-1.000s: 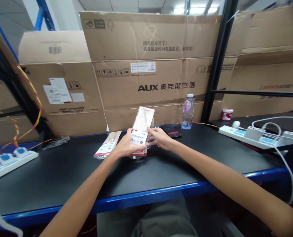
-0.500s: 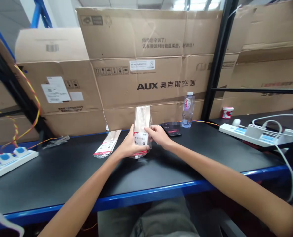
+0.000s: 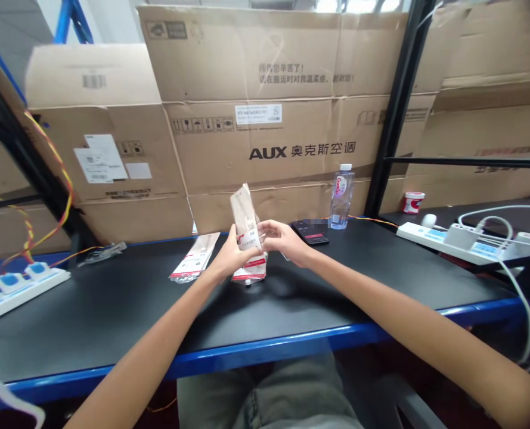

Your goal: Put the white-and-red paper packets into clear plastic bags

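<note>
Both my hands hold one clear plastic packet [image 3: 245, 229] with a red and white label, upright over the black bench [image 3: 112, 310]. My left hand [image 3: 232, 257] grips its lower left side, fingers wrapped round it. My right hand [image 3: 282, 239] pinches its right edge. The packet's top leans to the left. A second, similar packet [image 3: 196, 257] lies flat on the bench just left of my left hand.
A dark phone [image 3: 310, 232] and a water bottle [image 3: 341, 196] sit behind my right hand. White power strips lie at the far left [image 3: 18, 286] and right [image 3: 470, 238]. Cardboard boxes [image 3: 291, 107] wall the back. A small red and white cup [image 3: 412, 202] stands at the right.
The packet has turned in my hands, from showing its broad face to nearly edge-on, and its top now tips left. My hands have stayed in about the same place.
</note>
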Demonstrator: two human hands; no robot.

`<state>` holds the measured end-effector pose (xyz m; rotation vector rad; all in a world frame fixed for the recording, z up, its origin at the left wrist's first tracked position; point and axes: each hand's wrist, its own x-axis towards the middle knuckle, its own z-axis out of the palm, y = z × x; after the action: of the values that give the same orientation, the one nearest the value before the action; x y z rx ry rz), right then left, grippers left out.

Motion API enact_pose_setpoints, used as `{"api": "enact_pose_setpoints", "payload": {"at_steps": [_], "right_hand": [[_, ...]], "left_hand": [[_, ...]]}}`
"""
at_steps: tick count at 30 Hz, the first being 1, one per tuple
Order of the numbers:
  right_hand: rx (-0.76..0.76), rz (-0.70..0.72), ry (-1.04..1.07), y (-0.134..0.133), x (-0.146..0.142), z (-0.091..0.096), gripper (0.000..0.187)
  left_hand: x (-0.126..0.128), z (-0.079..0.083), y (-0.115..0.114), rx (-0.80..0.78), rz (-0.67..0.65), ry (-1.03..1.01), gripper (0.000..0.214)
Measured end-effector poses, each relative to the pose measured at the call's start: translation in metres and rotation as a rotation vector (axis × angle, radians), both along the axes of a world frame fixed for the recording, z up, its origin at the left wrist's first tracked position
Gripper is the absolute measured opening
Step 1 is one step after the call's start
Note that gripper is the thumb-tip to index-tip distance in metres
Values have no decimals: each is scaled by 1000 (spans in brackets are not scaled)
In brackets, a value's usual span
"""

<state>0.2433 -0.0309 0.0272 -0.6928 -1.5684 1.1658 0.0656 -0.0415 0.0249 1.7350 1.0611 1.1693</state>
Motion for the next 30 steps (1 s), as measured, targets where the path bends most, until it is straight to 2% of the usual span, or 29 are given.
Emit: {"api": "enact_pose_setpoints", "payload": {"at_steps": [4, 8, 13, 18, 23, 27, 30], "right_hand": [[5, 61, -18, -3, 0, 1, 41], [34, 76, -30, -4, -2, -1, 40], [108, 27, -52, -4, -2, -1, 39], [79, 42, -41, -1, -1, -1, 43], [72, -28, -21, 0, 0, -2, 43], [50, 45, 33, -3, 1, 1, 44], [16, 90, 58, -4, 1, 4, 37]], "left_hand": [[-1, 1, 0, -92, 43, -89, 73], [-3, 3, -1, -145, -41, -123, 67], [-3, 6, -2, -163, -85, -169, 64], [-5, 3, 2, -173, -120, -244, 60], [-6, 3, 3, -203, -152, -301, 51], [-7, 6, 2, -291, -170, -336, 40], [-8, 7, 1, -271, -104, -259, 47]]}}
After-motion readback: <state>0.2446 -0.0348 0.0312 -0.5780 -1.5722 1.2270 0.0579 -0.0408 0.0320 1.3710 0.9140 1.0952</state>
